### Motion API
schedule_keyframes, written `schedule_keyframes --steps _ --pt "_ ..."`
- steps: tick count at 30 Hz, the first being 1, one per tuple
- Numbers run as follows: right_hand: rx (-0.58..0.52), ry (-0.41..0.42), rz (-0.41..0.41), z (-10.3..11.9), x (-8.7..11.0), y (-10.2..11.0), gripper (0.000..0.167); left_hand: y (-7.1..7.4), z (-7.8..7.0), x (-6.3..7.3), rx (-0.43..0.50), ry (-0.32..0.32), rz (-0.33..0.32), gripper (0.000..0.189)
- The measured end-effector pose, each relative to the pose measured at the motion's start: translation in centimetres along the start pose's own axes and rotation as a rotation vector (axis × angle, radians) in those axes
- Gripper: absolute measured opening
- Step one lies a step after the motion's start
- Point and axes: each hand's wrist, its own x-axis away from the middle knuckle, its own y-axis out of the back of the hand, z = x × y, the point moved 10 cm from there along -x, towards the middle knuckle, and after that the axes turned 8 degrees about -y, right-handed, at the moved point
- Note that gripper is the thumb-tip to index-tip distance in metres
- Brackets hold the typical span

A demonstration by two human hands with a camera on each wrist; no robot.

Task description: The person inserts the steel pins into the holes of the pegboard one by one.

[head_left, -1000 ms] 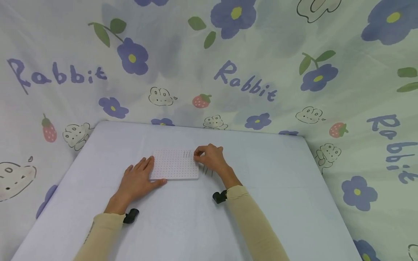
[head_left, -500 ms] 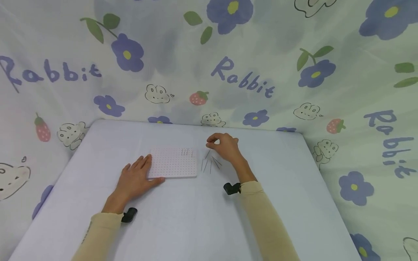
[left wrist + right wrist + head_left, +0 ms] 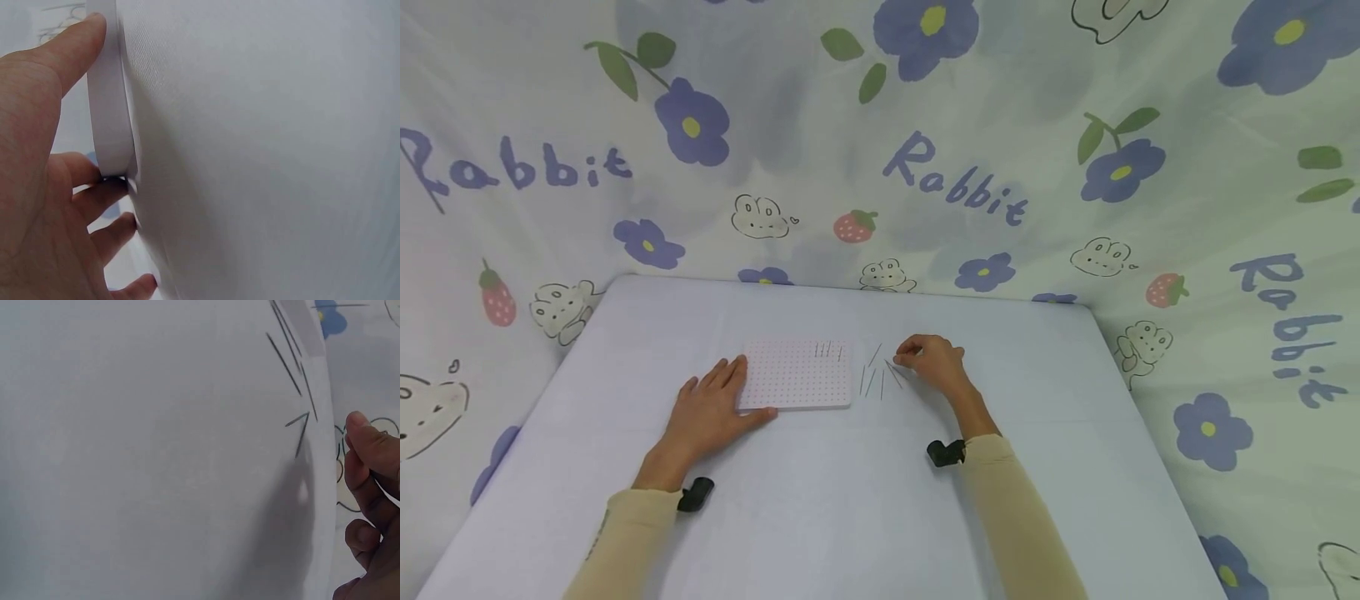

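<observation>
A white board [image 3: 790, 379] with a grid of small holes lies on the table. Thin dark pins [image 3: 840, 353], several of them, stand in its far right corner. My left hand [image 3: 709, 412] rests against the board, fingers straight along its left side and thumb on the near edge, as the left wrist view also shows on the board's side face [image 3: 111, 106]. Several loose pins [image 3: 882, 385] lie fanned out right of the board. My right hand [image 3: 934, 362] hovers at the rightmost pins, thumb and forefinger close together; no pin shows between them in the right wrist view.
The white-covered table [image 3: 820, 508] ends at a back edge beyond the board. A patterned curtain [image 3: 820, 142] with flowers and rabbits hangs behind and at both sides. Small black cameras sit on both wrists, such as the right wrist camera [image 3: 946, 453].
My right hand has left the board's far right corner, moved right, then down to the loose pins. Another pin now stands in the board. My left hand stays put.
</observation>
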Motion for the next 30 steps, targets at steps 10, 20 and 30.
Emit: schedule_keyframes --steps 10,20,30 --pt "0.004 -0.027 0.023 -1.7 0.6 -1.4 0.010 0.2 -0.1 0.0 0.005 0.002 -0.003 0.112" --pt "0.010 -0.001 0.014 -1.6 0.4 -1.6 0.010 0.4 -0.2 0.0 0.003 0.000 -0.004 0.111" --pt "0.045 0.005 0.004 -1.6 0.4 -1.8 0.012 0.4 -0.3 0.0 0.001 -0.001 0.000 0.110"
